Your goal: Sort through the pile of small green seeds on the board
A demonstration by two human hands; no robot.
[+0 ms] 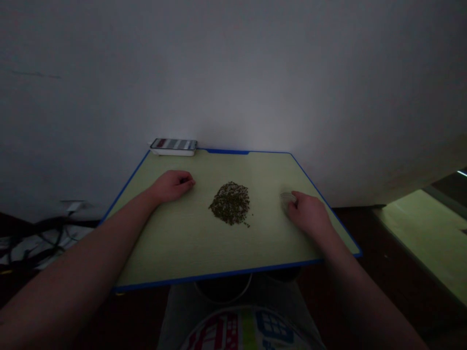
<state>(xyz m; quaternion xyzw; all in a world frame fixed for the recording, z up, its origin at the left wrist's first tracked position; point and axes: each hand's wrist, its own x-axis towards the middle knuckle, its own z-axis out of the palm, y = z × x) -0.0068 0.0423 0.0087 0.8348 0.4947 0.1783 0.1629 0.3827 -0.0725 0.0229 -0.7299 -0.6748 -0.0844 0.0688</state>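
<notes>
A loose pile of small dark greenish-brown seeds or beans [231, 203] lies at the middle of the pale folding table, with a few strays at its lower right. To the left of the pile, my left hand [173, 185] rests on the tabletop, its fingers curled in and nothing visible in them. My right hand [310, 211] is on the other side, apart from the pile. Between its thumb and fingers is a small see-through round cup or dish [287, 197], blurred and partly covered by the hand.
The table [175, 253] has a blue rim and stands against a plain wall [233, 73]. A phone [174, 144] lies on a white box [173, 152] at the far left corner. Black cables [47, 238] run beyond the left edge. Below the front edge sits a bucket-like container [224, 288].
</notes>
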